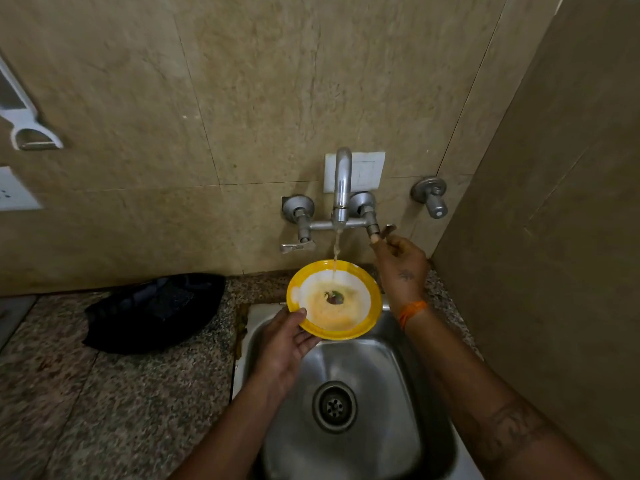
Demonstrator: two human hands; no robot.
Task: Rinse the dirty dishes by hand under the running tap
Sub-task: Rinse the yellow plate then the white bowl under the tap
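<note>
Over the steel sink: plate under the tap, water on.

Left hand point(289, 342) holds the round yellow-rimmed white plate point(334, 299) by its near-left edge, thumb curled over the rim, fingers underneath, keeping it above the far end of the stainless steel sink point(391, 420) w/ the stream from the chrome wall-mounted tap point(341, 188) landing on the plate's far side. Orange residue and a dark food scrap sit mid-plate, just nearer than where the water hits. Right hand point(401, 263) is up at the tap's right lever valve point(379, 233), fingers curled round the handle, just right of the plate and not touching it. Judgement: right hand is the free one and close, so scrubbing means dropping it down-left onto the plate centre. Black cloth bundle point(156, 310) lies on the speckled granite worktop point(104, 393), left of the sink.
</note>
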